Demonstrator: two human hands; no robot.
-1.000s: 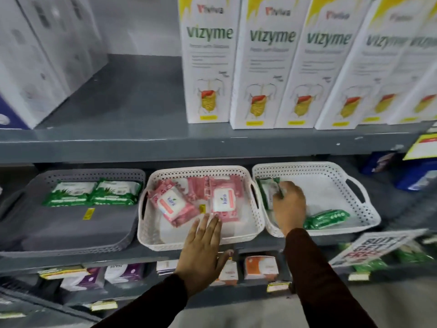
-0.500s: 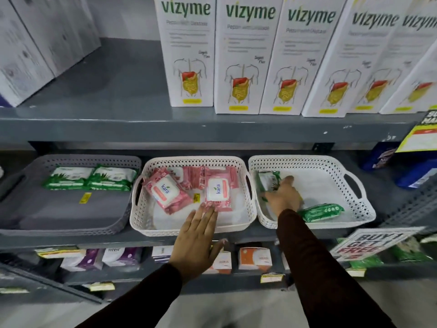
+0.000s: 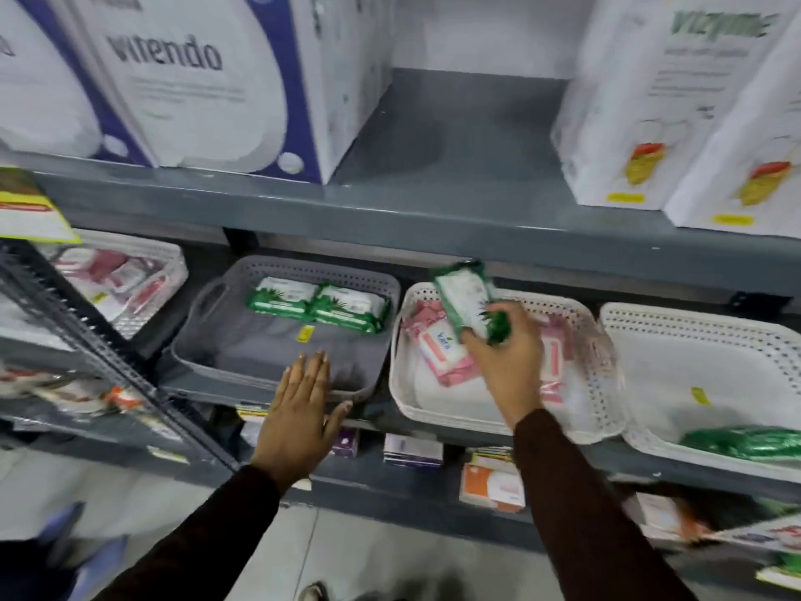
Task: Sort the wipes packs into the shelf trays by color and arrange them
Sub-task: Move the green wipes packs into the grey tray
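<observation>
My right hand [image 3: 505,360] grips a green wipes pack [image 3: 466,299] and holds it in the air over the middle white tray [image 3: 450,416], which contains pink wipes packs [image 3: 440,351]. To the left stands a grey tray [image 3: 208,336] with two green packs [image 3: 318,303] side by side at its back. My left hand [image 3: 301,412] is flat with fingers apart, resting at the grey tray's front rim. A white tray on the right [image 3: 702,331] holds one green pack [image 3: 745,442] near its front.
Large white boxes [image 3: 195,80] fill the upper shelf, with a gap between them. At the far left another white tray [image 3: 125,275] holds pink packs behind a dark shelf upright [image 3: 86,336]. Small boxes [image 3: 411,448] line the lower shelf.
My right hand has lifted a green pack out of the right white tray and carried it left over the pink tray. My left hand moved from the pink tray's front to the grey tray's front.
</observation>
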